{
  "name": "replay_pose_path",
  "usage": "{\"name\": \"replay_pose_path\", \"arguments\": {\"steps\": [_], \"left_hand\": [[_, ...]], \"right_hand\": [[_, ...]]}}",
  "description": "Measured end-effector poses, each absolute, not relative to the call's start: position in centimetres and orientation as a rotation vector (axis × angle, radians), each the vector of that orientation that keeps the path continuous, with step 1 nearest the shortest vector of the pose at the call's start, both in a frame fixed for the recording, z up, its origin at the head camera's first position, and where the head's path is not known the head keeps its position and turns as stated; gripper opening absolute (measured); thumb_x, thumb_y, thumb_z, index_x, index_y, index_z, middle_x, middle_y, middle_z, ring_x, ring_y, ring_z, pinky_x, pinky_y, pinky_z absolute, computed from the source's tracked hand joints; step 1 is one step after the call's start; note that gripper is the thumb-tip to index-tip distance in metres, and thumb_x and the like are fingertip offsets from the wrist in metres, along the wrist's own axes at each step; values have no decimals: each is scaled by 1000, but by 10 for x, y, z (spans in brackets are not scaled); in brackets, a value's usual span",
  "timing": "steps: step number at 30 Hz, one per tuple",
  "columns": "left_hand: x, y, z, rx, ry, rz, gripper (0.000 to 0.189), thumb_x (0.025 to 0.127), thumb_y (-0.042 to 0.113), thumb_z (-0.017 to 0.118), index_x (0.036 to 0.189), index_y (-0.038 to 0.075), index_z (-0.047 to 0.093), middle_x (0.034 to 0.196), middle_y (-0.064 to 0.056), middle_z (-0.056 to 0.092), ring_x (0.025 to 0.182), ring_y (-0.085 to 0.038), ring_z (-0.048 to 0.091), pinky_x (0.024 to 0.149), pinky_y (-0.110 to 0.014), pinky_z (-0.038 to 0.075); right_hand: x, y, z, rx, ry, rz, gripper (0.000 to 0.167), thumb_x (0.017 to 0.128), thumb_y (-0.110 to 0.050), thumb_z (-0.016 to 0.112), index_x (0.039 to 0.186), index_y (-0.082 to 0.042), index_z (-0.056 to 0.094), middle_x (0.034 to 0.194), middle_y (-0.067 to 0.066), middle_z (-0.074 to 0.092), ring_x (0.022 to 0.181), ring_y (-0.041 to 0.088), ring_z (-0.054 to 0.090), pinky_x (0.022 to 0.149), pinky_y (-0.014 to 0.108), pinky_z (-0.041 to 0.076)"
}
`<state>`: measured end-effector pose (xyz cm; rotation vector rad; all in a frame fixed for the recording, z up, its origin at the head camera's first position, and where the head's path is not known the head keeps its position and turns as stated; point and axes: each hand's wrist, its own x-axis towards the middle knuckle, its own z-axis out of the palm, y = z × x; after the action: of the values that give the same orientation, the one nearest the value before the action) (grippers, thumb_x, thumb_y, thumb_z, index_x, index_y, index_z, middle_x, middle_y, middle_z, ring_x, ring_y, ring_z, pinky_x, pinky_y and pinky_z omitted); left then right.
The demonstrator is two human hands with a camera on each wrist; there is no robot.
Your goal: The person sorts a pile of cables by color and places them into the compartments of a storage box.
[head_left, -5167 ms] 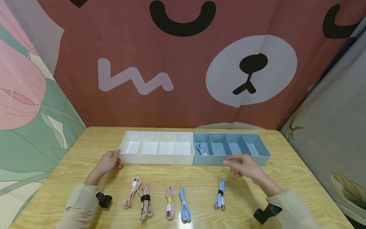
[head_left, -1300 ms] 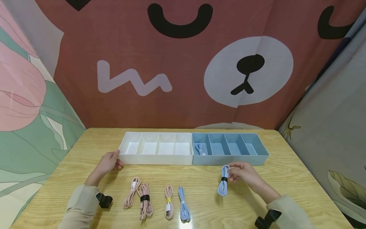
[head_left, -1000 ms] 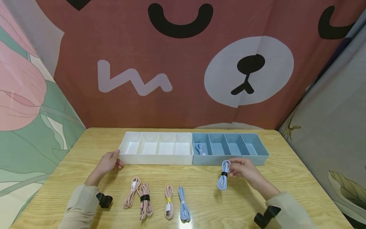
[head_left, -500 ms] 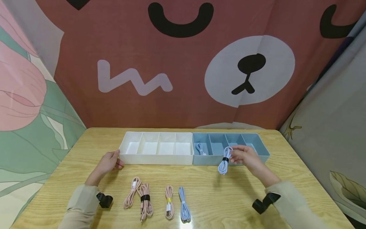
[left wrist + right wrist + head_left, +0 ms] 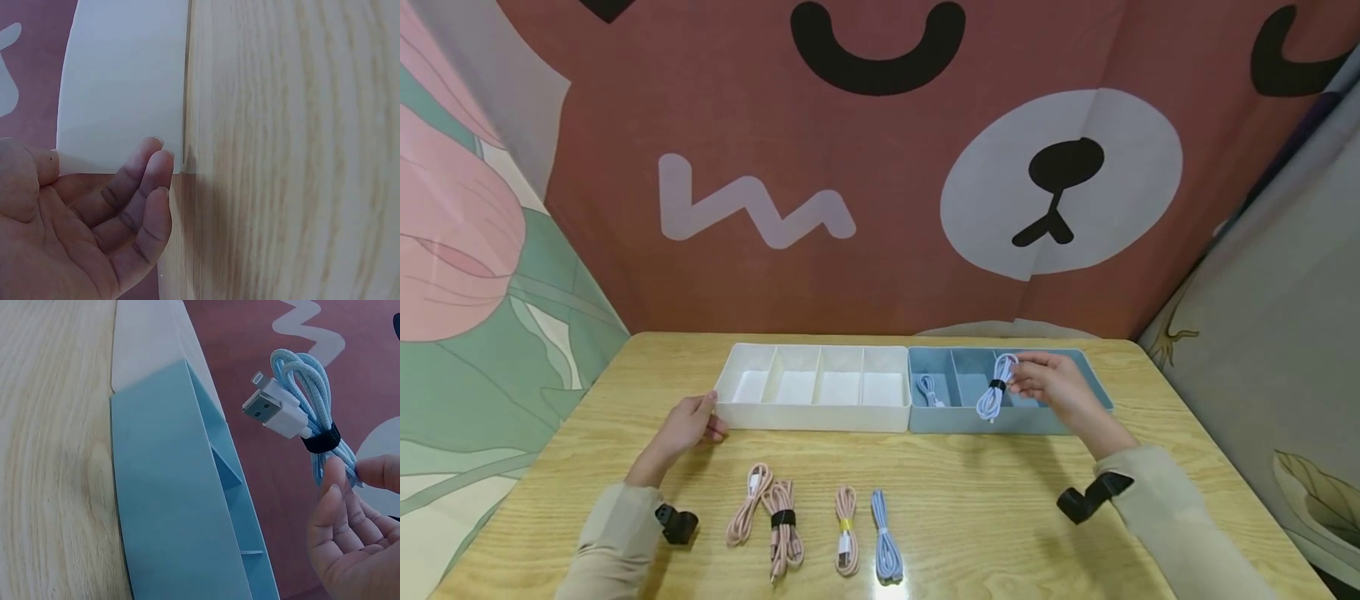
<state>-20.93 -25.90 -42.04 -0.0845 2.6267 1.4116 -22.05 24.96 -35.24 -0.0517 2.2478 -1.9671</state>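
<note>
In the head view my right hand (image 5: 1051, 385) pinches one end of a coiled light-blue charging cable (image 5: 992, 402) over the blue divided box (image 5: 955, 421). The right wrist view shows the cable's black strap (image 5: 322, 439) and white plugs (image 5: 275, 412) hanging clear of the box. My left hand (image 5: 688, 425) grips the near left corner of the white divided box (image 5: 820, 418). In the left wrist view its thumb is at the rim and the curled fingers (image 5: 153, 172) touch the wall. Another blue cable (image 5: 927, 389) lies in the blue box's leftmost compartment.
On the wooden table (image 5: 1000, 533) in front of the boxes lie a pink cable (image 5: 749, 504), a pink cable with a black strap (image 5: 783, 533), a pink cable with a yellow tie (image 5: 846, 533) and a blue cable (image 5: 887, 537). A patterned curtain (image 5: 880, 283) hangs behind.
My right hand has picked up the black-strapped blue cable from the table and raised it forward over the blue box. The left hand has stayed at the white box.
</note>
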Motion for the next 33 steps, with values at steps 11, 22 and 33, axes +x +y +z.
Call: {"name": "replay_pose_path", "arguments": {"steps": [11,22,33], "left_hand": [[-210,-258,-419,-99,2619,1422,58,101,33,18,114,-16,45,74,-10,62,64,-17,58,54,-33,45],[-209,-259,-420,-93,2630,1416,59,101,34,18,118,-17,43,73,-9,61,63,-17,58,54,-33,45],[-209,-258,-419,-94,2618,1426,58,101,33,18,115,-17,44,74,-10,62,64,-18,58,54,-34,45]], "right_hand": [[-242,251,-357,66,2211,-2006,44,93,-12,51,128,10,36,72,-4,63,66,8,62,65,24,50],[-259,250,-373,90,2219,-2000,44,92,-11,53,128,11,37,71,-4,62,65,8,62,64,24,50],[-264,243,-386,133,2466,-1703,44,92,-19,55,127,6,46,76,2,64,63,10,61,61,25,49]]}}
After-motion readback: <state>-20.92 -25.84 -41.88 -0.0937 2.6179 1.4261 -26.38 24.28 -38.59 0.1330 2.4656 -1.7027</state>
